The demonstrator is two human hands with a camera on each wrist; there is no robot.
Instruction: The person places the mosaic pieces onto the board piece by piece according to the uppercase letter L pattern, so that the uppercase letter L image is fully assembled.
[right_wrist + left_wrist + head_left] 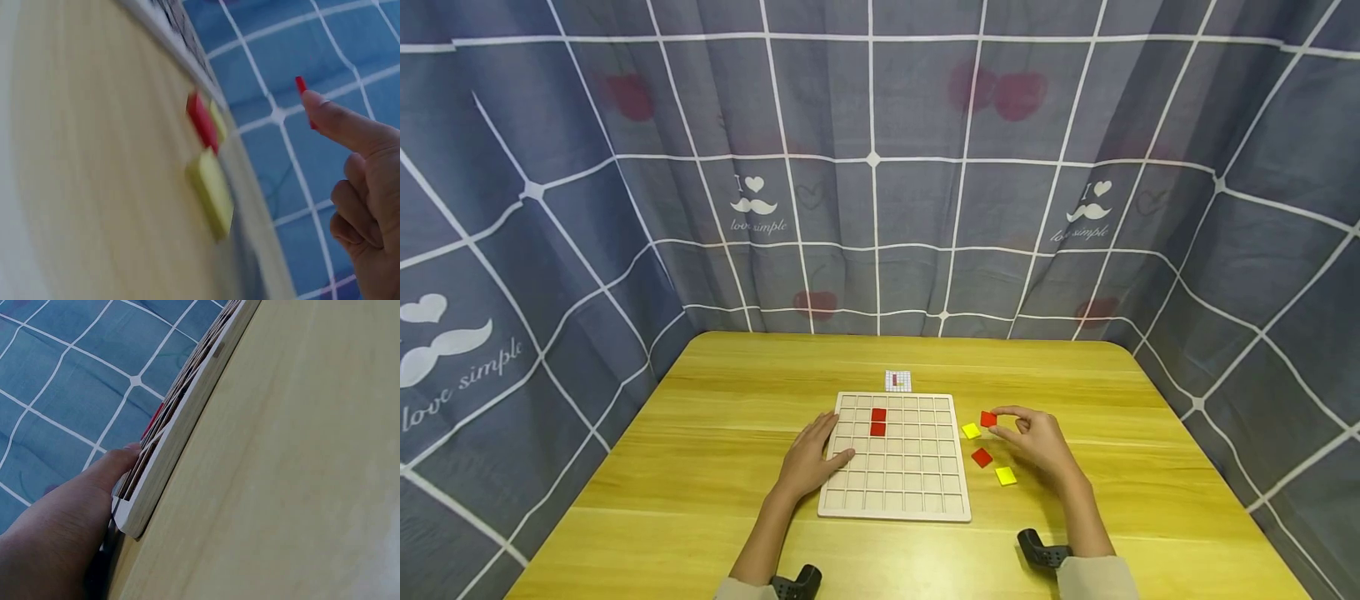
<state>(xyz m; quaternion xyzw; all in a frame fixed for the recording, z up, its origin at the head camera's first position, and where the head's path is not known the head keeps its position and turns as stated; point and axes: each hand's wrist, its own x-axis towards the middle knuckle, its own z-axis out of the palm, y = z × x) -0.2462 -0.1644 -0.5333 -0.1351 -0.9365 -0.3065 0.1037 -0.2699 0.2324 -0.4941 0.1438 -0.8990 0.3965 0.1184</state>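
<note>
My right hand [1041,442] pinches a red square tile [988,419] between thumb and forefinger, raised above the table right of the board; the tile shows edge-on in the right wrist view. At the left edge of the pale wooden grid board [895,518], my left hand [807,458] rests with fingers stretched along the side and thumb over the top. Two red tiles [878,422] sit one above the other in the board's upper cells. Beside the board lie another red tile [982,457], a yellow tile [972,431] and a nearer yellow tile [1006,476].
A small white card [898,381] with a printed grid and coloured marks lies just behind the board. The wooden table [700,467] extends on both sides. A blue checked curtain [910,200] surrounds its back and sides.
</note>
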